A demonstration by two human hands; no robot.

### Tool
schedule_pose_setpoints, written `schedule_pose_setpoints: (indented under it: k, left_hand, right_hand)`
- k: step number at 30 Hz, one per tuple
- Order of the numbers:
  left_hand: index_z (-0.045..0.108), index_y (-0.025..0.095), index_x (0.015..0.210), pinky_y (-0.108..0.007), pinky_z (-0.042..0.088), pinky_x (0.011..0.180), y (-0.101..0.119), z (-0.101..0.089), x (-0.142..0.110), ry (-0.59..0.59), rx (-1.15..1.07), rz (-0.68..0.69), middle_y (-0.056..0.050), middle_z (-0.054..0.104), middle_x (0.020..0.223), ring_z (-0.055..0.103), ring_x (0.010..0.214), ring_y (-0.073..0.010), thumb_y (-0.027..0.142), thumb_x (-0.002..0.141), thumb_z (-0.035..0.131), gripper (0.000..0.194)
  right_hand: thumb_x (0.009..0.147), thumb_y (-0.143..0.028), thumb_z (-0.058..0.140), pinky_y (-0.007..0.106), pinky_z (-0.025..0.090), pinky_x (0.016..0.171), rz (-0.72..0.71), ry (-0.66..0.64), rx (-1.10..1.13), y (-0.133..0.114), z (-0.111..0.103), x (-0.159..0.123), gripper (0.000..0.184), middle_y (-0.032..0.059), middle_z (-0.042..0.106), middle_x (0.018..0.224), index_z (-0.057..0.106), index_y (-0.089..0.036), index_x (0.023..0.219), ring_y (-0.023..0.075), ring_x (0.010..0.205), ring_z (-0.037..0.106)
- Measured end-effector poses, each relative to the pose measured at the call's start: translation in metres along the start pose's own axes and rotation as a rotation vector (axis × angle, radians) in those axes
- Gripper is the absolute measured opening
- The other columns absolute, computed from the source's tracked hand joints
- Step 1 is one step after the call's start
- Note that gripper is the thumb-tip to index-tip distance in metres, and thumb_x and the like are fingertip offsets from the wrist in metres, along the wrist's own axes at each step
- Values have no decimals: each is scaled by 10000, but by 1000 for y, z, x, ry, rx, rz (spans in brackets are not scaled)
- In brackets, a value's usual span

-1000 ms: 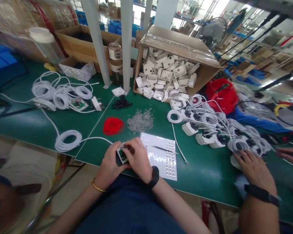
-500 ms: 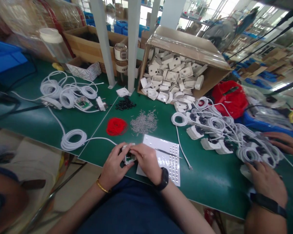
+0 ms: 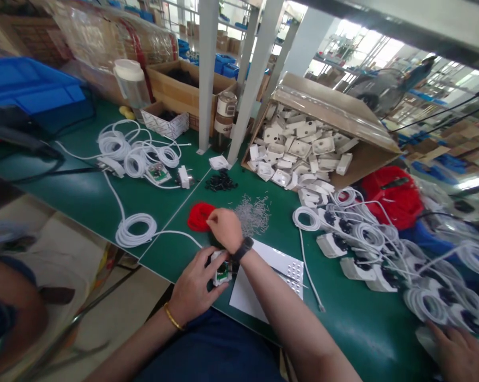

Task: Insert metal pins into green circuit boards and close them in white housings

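Observation:
My left hand [image 3: 195, 284] is closed around a small white plastic housing [image 3: 216, 277] with a green circuit board [image 3: 223, 271] showing inside. A white cable [image 3: 179, 233] runs from its far side to a coil [image 3: 133, 230] on the left. My right hand [image 3: 225, 227] reaches past the housing to a pile of thin red rings or loops [image 3: 199, 216]. Its thumb and fingertips are pinched together at the pile's right edge; what they hold is too small to tell. Right beside lies a heap of small metal screws or pins [image 3: 253, 215].
A tipped cardboard box [image 3: 327, 103] holds many white housings [image 3: 301, 147]. Small black parts [image 3: 221, 181] lie behind the red pile. A white sheet [image 3: 250, 294] lies under my right forearm. Coiled cables with housings [image 3: 368, 239] fill the right, where a co-worker's hand [image 3: 462, 350] is.
My right hand has left the housing and moved forward to the red pile. My left hand still holds the housing. The view has shifted, and the co-worker's hand is lower at right.

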State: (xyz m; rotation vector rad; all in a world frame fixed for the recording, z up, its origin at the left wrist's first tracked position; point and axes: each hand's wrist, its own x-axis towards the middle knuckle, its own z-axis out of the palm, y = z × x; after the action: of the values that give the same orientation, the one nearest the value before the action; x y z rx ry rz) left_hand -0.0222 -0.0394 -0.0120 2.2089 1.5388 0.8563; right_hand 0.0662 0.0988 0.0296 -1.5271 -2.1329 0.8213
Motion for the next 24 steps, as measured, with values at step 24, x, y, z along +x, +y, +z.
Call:
schedule_pose_setpoints:
  k: [24]
  left_hand:
    - [383, 220, 1270, -480, 442, 1010, 1, 2, 1, 57, -112, -140, -100, 570, 1217, 536, 1157, -284, 225, 688, 723, 673]
  right_hand:
    - [701, -266, 678, 272, 497, 658, -17, -78, 792, 1, -68, 13, 177, 29, 693, 731, 527, -179, 672, 142, 681, 645]
